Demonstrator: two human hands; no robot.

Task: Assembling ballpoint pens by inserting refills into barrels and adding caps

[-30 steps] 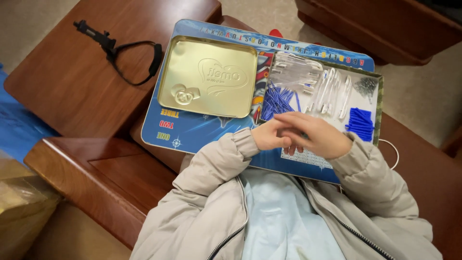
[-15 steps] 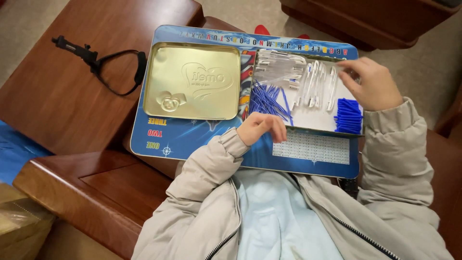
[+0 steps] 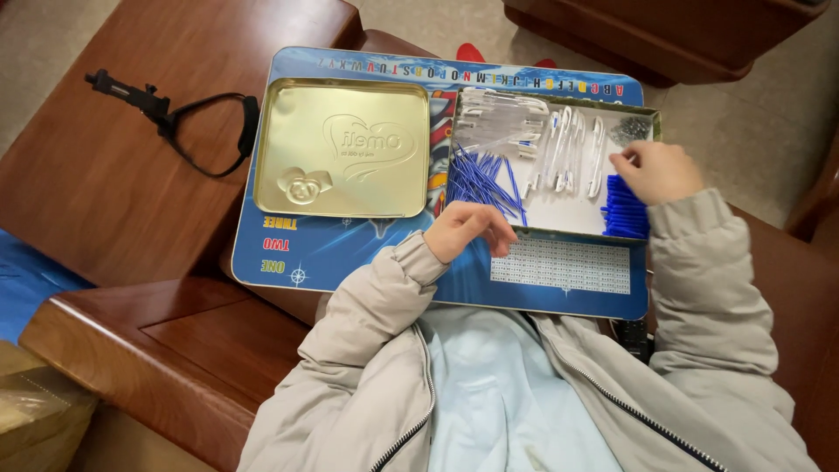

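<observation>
Left hand (image 3: 468,229) is pinching (contents unclear) beside blue sticks (image 3: 481,177); right hand (image 3: 657,171) is curling near blue caps (image 3: 625,210).

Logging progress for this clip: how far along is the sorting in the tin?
Done: lid off, tin opened, with blue sticks, clear parts and blue caps in separate heaps. In hand: left hand at the sticks, right hand beside the caps. Nothing assembled shows yet.
</observation>
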